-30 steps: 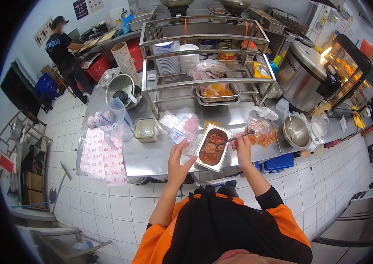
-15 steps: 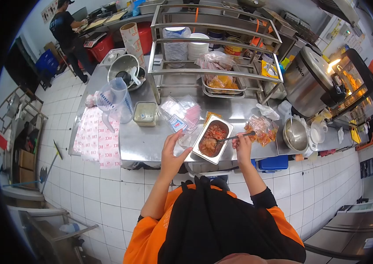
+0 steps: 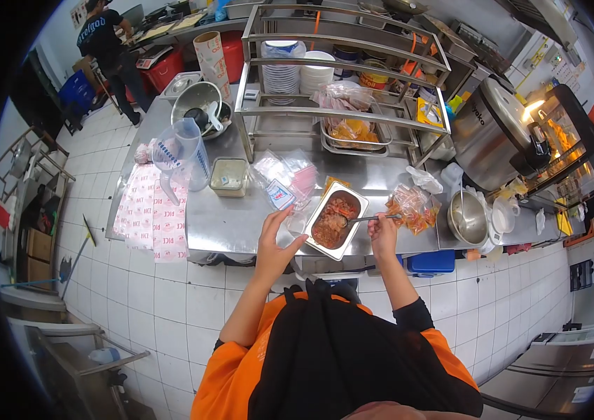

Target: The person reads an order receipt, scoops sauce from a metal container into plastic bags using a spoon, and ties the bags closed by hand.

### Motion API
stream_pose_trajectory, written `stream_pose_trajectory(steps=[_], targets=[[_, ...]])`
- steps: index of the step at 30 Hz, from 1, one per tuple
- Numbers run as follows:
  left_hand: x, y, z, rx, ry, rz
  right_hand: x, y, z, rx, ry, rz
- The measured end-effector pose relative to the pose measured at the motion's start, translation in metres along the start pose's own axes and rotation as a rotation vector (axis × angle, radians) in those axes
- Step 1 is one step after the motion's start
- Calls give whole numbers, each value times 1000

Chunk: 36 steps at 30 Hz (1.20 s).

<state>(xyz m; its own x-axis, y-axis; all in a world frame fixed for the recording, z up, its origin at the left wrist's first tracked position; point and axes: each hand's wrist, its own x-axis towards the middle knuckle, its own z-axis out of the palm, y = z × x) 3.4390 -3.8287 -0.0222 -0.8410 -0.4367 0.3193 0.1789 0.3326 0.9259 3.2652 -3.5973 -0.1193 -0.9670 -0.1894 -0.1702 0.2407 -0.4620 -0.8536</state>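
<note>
A white-rimmed rectangular metal food pan [image 3: 330, 250] sits near the front edge of the counter. It holds a chunky reddish-brown food mixture [image 3: 326, 233]. My right hand [image 3: 383, 236] grips the handle of a spoon [image 3: 363, 219], whose bowl is down in the mixture. On the pan's left side, my left hand [image 3: 277, 241] has thumb and fingers spread apart, with the thumb tip close to the pan's rim. Clear plastic [image 3: 298, 222] lies between that hand and the pan; whether the fingers touch it, I cannot tell. Behind are flat plastic bags [image 3: 290, 178].
A filled plastic bag [image 3: 415, 208] and a steel bowl [image 3: 469, 217] lie to the right. Leftward are a square tub [image 3: 229, 177], a clear measuring jug [image 3: 183, 154] and printed paper [image 3: 150, 217]. A metal rack [image 3: 342, 112] stands behind. Another person [image 3: 111, 59] works at the far left.
The spoon has shifted within the mixture, rearranging the chunks around it. My right hand has moved slightly down. My left hand stays nearly in place, and the other person has turned.
</note>
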Motion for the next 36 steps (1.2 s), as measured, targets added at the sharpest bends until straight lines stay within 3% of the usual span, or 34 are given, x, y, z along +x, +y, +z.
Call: stream_pose_trajectory(steps=[6,15,18,25,29,36], targets=[[3,0,9,47,17,18,2,11,-4,93,0,21],[11,4,16,22,-1,44,0,6,2,-111,-74,-87],[13,4,16,1,-2,66,1,-4,5,-13,-36,-115],[26,14,16,294,-74,177,6,-69,39,54,-137,-184],[38,13,32,316,-91,230,2,-123,76,-123,-212,-276],[47,11,57,303,-15,262,-6,-150,113,-620,-287,-501]])
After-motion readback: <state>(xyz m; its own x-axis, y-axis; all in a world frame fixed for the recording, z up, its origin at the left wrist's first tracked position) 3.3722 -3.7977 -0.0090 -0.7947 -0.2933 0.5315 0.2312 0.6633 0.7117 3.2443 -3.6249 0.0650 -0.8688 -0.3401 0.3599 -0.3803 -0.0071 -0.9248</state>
